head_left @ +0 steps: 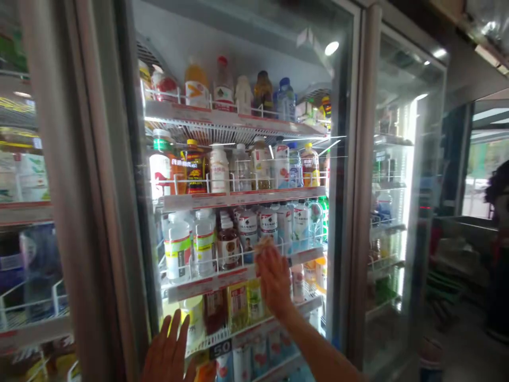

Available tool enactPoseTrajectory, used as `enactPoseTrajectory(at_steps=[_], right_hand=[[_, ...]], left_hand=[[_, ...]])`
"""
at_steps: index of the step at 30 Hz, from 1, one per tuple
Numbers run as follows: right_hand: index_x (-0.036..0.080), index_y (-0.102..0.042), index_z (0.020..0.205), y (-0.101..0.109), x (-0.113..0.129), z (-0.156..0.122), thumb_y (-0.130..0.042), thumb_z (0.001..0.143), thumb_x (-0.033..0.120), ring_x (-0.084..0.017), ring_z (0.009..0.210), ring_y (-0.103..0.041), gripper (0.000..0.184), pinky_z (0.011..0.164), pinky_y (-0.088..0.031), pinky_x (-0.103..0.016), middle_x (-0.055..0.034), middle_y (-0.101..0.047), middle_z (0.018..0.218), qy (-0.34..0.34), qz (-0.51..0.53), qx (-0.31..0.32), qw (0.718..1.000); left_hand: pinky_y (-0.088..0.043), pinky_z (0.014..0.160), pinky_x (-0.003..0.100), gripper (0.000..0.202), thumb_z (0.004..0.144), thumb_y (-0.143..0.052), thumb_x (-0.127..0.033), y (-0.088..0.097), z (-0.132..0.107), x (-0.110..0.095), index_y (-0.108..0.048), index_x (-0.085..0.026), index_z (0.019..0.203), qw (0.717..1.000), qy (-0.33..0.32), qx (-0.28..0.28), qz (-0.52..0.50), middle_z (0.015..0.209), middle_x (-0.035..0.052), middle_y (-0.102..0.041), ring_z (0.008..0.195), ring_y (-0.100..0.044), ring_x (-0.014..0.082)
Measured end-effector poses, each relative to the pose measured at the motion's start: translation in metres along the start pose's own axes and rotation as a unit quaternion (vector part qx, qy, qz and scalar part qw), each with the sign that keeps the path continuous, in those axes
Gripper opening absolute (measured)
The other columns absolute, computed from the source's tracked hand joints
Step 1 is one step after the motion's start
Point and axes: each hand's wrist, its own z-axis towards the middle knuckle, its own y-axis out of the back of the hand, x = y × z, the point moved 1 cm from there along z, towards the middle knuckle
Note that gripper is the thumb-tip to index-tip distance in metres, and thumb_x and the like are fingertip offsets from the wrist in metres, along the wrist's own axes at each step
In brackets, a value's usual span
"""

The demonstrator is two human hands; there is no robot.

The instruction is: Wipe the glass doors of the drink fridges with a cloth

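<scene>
My right hand (273, 278) is raised against the glass door (238, 32) of a lit drinks cooler, in front of the third shelf from the top. Its fingers are bent over a pale, crumpled cloth (264, 245), which shows only at the fingertips and is partly hidden by them. Low at the left, my left hand (169, 345) is open, fingers stretched upward near the door's left side. Nothing shows in it, and I cannot tell whether it touches the glass. Bottles (204, 241) and the shelf edge (214, 281) show through the glass behind both hands.
Metal door frames (363, 185) stand on both sides of the glass. More glass-fronted shelves (385, 228) are at the right and at the far left. A "50" label (220, 348) is low in the middle. A dark-clothed person (499, 254) is at the far right edge.
</scene>
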Motion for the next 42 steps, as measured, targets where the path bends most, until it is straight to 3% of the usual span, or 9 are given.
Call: enactPoseTrajectory(at_steps=[3,9,14,19,24,28,34,39,42], right_hand=[[0.019,-0.034,0.14,0.005,-0.029,-0.008,-0.035,0.09,0.015,-0.027,0.138,-0.021,0.051,0.104,-0.03,-0.051,-0.0141,-0.025,0.149,-0.155,-0.02,-0.074,0.985],[0.036,-0.035,0.138,0.024,-0.078,-0.055,-0.034,0.089,0.014,-0.018,0.132,-0.035,0.054,0.106,-0.033,-0.042,0.0002,-0.04,0.143,-0.038,0.008,-0.016,0.999],[0.011,-0.007,0.146,0.026,-0.128,-0.061,-0.026,0.091,0.015,-0.032,0.14,-0.005,0.059,0.103,-0.028,-0.061,-0.0206,-0.002,0.152,-0.21,-0.042,-0.084,0.973],[0.032,-0.024,0.142,0.015,-0.095,-0.108,-0.037,0.09,0.018,-0.025,0.134,-0.031,0.056,0.099,-0.043,-0.045,-0.006,-0.027,0.149,-0.148,0.018,-0.005,0.989],[0.018,-0.01,0.146,0.021,-0.098,-0.13,-0.03,0.088,0.01,-0.032,0.139,-0.012,0.062,0.102,-0.036,-0.058,-0.0164,-0.008,0.152,-0.222,-0.002,-0.024,0.975],[0.028,-0.023,0.144,0.025,-0.079,-0.124,-0.034,0.086,0.009,-0.026,0.136,-0.028,0.063,0.102,-0.041,-0.048,-0.0053,-0.026,0.15,-0.093,0.061,0.049,0.993],[0.019,-0.008,0.147,0.013,-0.044,-0.095,-0.032,0.088,0.013,-0.031,0.14,-0.009,0.064,0.105,-0.031,-0.059,-0.0107,0.0,0.154,-0.249,0.028,-0.04,0.967],[0.019,-0.033,0.141,-0.014,0.08,-0.103,-0.042,0.079,0.01,-0.028,0.139,-0.017,0.063,0.11,-0.026,-0.051,-0.0067,-0.033,0.146,0.0,0.129,0.113,0.985],[0.02,-0.041,0.136,-0.011,0.101,-0.093,-0.042,0.077,0.009,-0.021,0.138,-0.02,0.06,0.114,-0.018,-0.043,-0.003,-0.043,0.141,0.108,0.128,0.155,0.974]], left_hand=[[-0.02,0.111,0.05,0.07,0.081,-0.035,-0.028,-0.007,0.002,-0.013,-0.009,-0.012,0.145,0.999,0.05,0.008,-0.012,0.153,0.0115,-0.008,0.141,-0.008,0.0279],[-0.024,0.106,0.059,0.071,0.083,-0.031,-0.032,-0.012,0.004,-0.032,-0.003,-0.013,0.145,0.991,0.123,0.05,-0.014,0.154,0.0136,0.001,0.14,-0.005,0.0349],[-0.02,0.109,0.058,0.07,0.084,-0.027,-0.031,-0.012,0.008,-0.043,-0.001,-0.009,0.144,0.987,0.146,0.059,-0.001,0.153,0.0144,0.004,0.14,-0.002,0.0346],[-0.017,0.111,0.057,0.07,0.083,-0.026,-0.031,-0.011,0.015,-0.05,-0.002,-0.005,0.144,0.988,0.14,0.059,0.011,0.153,0.0154,0.007,0.14,-0.001,0.0354],[-0.017,0.109,0.06,0.072,0.083,-0.028,-0.031,-0.013,0.017,-0.053,0.0,-0.002,0.143,0.987,0.147,0.067,0.015,0.152,0.0186,0.009,0.139,0.002,0.0381],[-0.02,0.108,0.062,0.075,0.081,-0.033,-0.028,-0.015,0.01,-0.048,0.002,-0.006,0.143,0.99,0.127,0.063,-0.004,0.152,0.0166,0.008,0.139,-0.001,0.0393],[-0.029,0.107,0.054,0.082,0.073,-0.041,-0.015,-0.007,-0.02,-0.036,-0.001,-0.014,0.145,0.992,0.07,0.104,0.0,0.153,0.014,-0.003,0.139,-0.011,0.0345],[-0.02,0.112,0.047,0.075,0.072,-0.042,-0.01,0.003,-0.053,-0.032,-0.019,-0.015,0.143,0.987,0.034,0.155,0.021,0.147,0.0114,-0.031,0.139,-0.017,0.0252],[-0.007,0.115,0.045,0.064,0.072,-0.041,-0.011,0.011,-0.066,-0.026,-0.037,-0.011,0.136,0.987,-0.01,0.158,0.021,0.142,0.0113,-0.039,0.139,-0.017,0.0217]])
